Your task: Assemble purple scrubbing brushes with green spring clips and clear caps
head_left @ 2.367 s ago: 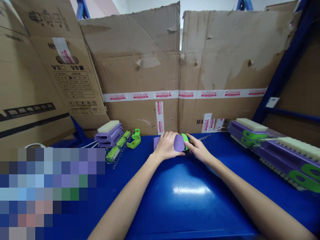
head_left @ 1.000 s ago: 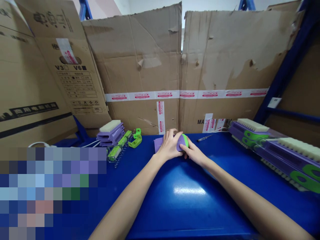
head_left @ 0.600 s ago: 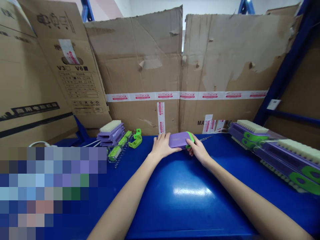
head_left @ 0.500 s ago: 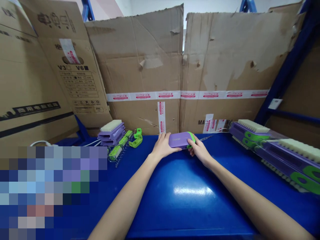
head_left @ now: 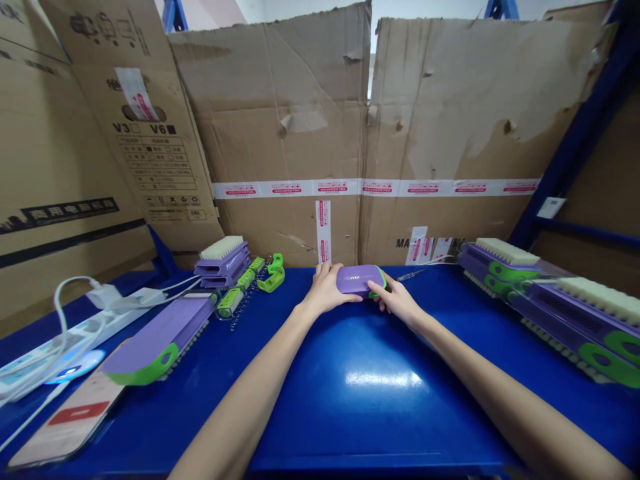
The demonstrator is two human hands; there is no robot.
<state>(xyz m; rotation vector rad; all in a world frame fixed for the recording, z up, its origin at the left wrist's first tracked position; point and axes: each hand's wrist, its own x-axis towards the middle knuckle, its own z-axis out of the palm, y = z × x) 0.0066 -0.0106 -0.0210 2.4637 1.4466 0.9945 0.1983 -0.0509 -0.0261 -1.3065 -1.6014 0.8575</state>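
Observation:
Near the back of the blue table, both hands hold a purple brush body (head_left: 356,278) with a green end and pale lettering on top. My left hand (head_left: 325,288) is closed around its left end, thumb along the near edge. At the green end, my right hand (head_left: 395,295) grips with thumb on top and fingers curled beneath. The underside of the brush body is hidden. Just beyond my right hand lies a thin, clear-looking tool (head_left: 411,275). To the left are green end caps (head_left: 273,280), a dark spring (head_left: 241,303) and several green block-like parts (head_left: 231,302).
Purple brush parts with cream bristles (head_left: 223,248) stand stacked at left. A purple-green brush (head_left: 160,337), a phone (head_left: 67,427) and a white power strip (head_left: 95,325) with cables lie nearer. More brushes (head_left: 575,300) line the right. Cardboard sheets (head_left: 280,133) wall the back.
Both hands keep their hold on the brush body, its top now tilted slightly more toward me. My right thumb has shifted a little left along it. The previously blurred left area shows clearly.

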